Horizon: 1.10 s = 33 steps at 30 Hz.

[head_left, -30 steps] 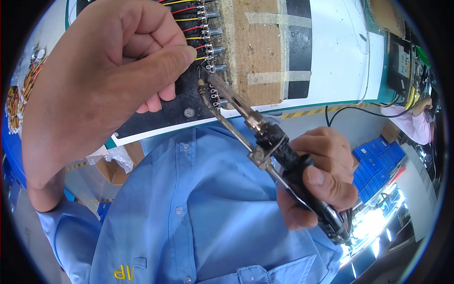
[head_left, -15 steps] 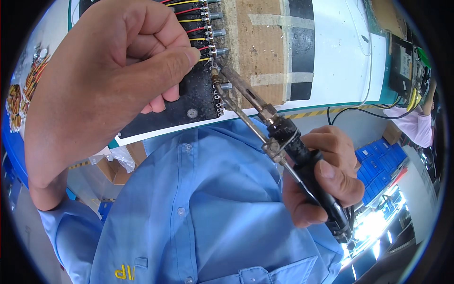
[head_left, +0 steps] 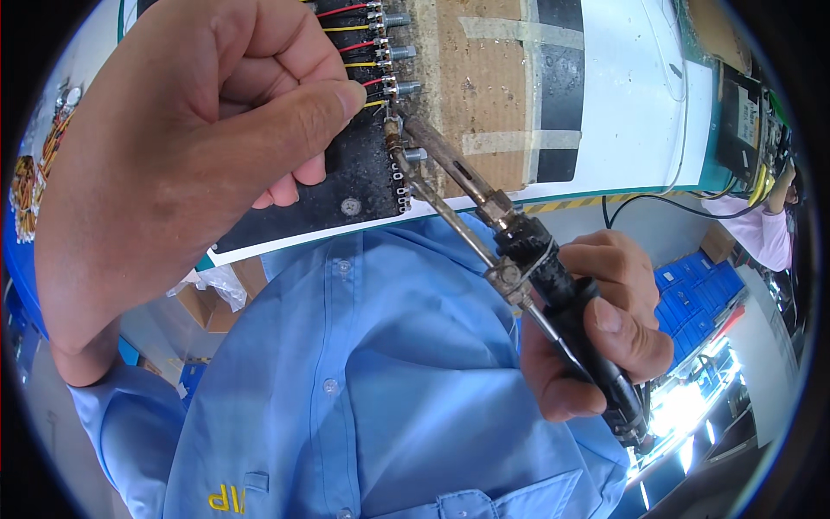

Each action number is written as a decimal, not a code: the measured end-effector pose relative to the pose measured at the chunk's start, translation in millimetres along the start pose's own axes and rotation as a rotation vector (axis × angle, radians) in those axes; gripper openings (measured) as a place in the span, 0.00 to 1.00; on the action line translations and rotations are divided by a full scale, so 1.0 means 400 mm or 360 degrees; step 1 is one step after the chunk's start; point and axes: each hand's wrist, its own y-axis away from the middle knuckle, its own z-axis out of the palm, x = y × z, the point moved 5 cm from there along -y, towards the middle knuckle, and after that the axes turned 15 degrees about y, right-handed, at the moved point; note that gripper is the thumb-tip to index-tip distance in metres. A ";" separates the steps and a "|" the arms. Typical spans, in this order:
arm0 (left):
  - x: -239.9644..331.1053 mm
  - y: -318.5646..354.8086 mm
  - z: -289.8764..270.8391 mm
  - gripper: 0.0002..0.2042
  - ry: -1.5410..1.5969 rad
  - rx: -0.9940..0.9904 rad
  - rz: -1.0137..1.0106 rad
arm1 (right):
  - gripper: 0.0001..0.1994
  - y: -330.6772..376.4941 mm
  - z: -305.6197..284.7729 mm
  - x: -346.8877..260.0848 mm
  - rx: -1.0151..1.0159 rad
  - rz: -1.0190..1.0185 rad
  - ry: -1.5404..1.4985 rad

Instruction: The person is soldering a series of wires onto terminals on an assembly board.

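Note:
My left hand [head_left: 216,130] is closed in a pinch at the end of a yellow wire [head_left: 374,104], over a black board [head_left: 337,177]. In my right hand [head_left: 618,324] is a black-handled soldering iron [head_left: 540,259], with a thin metal tube clamped along its side. The iron's tip and the tube's end meet at the row of small metal terminals, right beside the yellow wire. Farther along that row, red and yellow wires run to threaded metal parts [head_left: 402,54]. Nearer to me, bare solder lugs [head_left: 402,195] stick up along the board's edge.
A taped cardboard sheet [head_left: 484,95] lies right of the terminals, on a white worktop [head_left: 635,112]. Bundles of orange wires [head_left: 39,186] sit at far left. Blue boxes [head_left: 692,298] are stacked at lower right, below a black cable [head_left: 657,199]. Another person's pink sleeve [head_left: 765,233] shows at right.
My right hand and the soldering iron have shifted slightly right. The iron's tip stays at the terminal row, and my left hand keeps its pinch on the wire.

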 end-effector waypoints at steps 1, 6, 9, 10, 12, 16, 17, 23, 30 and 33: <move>-0.006 -0.001 -0.003 0.07 -0.0016 -0.0023 -0.0027 | 0.27 0.000 0.000 0.000 0.0005 0.0000 -0.0007; -0.002 -0.003 -0.003 0.07 -0.0039 -0.0038 -0.0045 | 0.27 0.001 0.000 -0.002 0.0027 0.0014 -0.0020; 0.008 0.013 0.008 0.07 -0.0012 0.0047 0.0062 | 0.26 0.001 0.001 -0.002 0.0026 0.0018 -0.0002; 0.008 0.010 0.005 0.07 -0.0011 0.0047 0.0061 | 0.26 0.000 0.000 -0.002 0.0027 0.0019 0.0004; -0.001 0.005 0.000 0.07 -0.0027 0.0005 0.0003 | 0.26 0.000 -0.001 -0.003 0.0028 0.0024 0.0014; -0.007 -0.004 -0.009 0.07 -0.0067 -0.0048 -0.0027 | 0.26 -0.001 -0.004 -0.011 0.0057 -0.0004 -0.0031; -0.005 -0.004 -0.007 0.07 -0.0074 -0.0052 -0.0021 | 0.26 -0.001 -0.003 -0.011 0.0034 0.0005 -0.0008; 0.008 0.015 0.007 0.07 -0.0040 0.0020 0.0083 | 0.26 -0.002 0.003 -0.007 -0.0013 -0.0002 0.0034; -0.016 0.000 -0.014 0.07 -0.0054 -0.0044 -0.0023 | 0.27 -0.002 -0.008 -0.005 -0.0008 0.0046 -0.0022; 0.004 0.018 0.007 0.07 0.0005 0.0069 0.0100 | 0.27 -0.002 -0.006 -0.001 -0.0025 0.0064 -0.0028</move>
